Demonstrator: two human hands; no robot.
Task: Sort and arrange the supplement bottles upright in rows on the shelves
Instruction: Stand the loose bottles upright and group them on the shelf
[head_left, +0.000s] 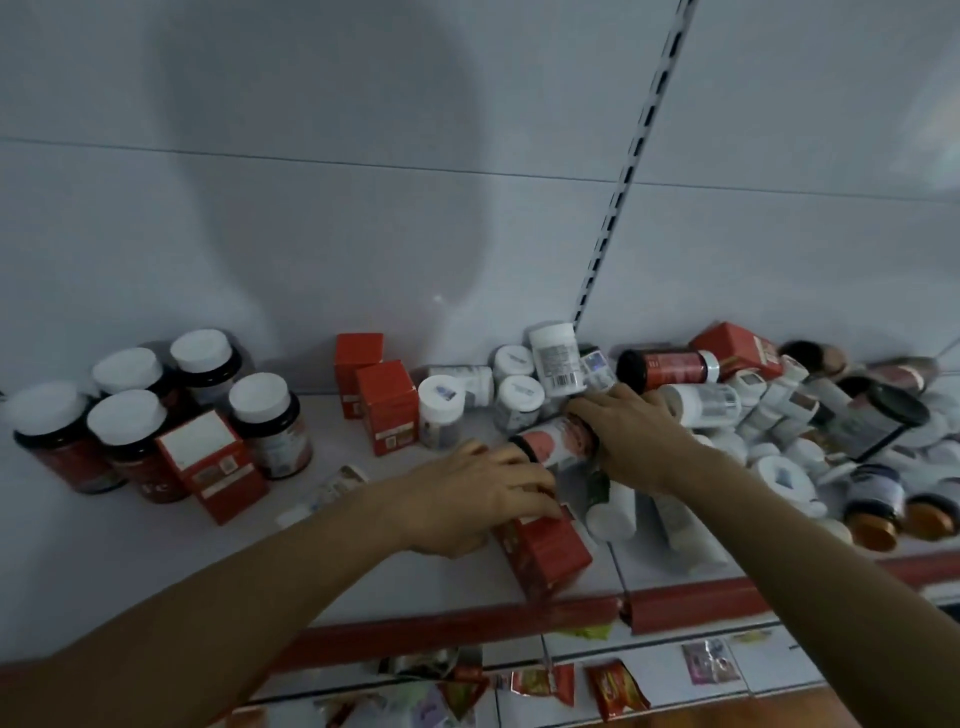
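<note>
Two bare forearms are reaching in from the bottom of the view, over the red front edge of the shelf (519, 621). Below that edge, loose snack packets (615, 688) are lying on a lower shelf.

Just past the edge, the left hand (480, 499) is lying palm down with its fingers curled over the top of a red carton (543, 556), which is sitting tilted near the shelf front. It looks like a grip taken to lift or straighten the carton, though how firmly it is closing cannot be told.

Slightly farther in, the right hand (631, 436) is wrapping around a dark bottle with a pink label (558, 444) that is lying on its side, probably to pull it out of the heap. Under the right wrist, white bottles (613, 506) are lying flat.

To the right, a jumbled pile of supplement bottles (810, 421) is spreading across the shelf, mostly on their sides and touching one another, so most of the sorting appears undone.

To the left, well apart from the pile, five dark bottles with white caps (260, 421) are standing upright in a loose cluster, with a red box (208, 462) beside them; these seem already grouped by kind. Nearer the middle, two upright red boxes (376, 397) are standing together, just beside a few upright white bottles (441, 413).

Farthest away, the white back panel (311, 208) is rising behind everything, with a slotted upright (623, 171) running up it.
</note>
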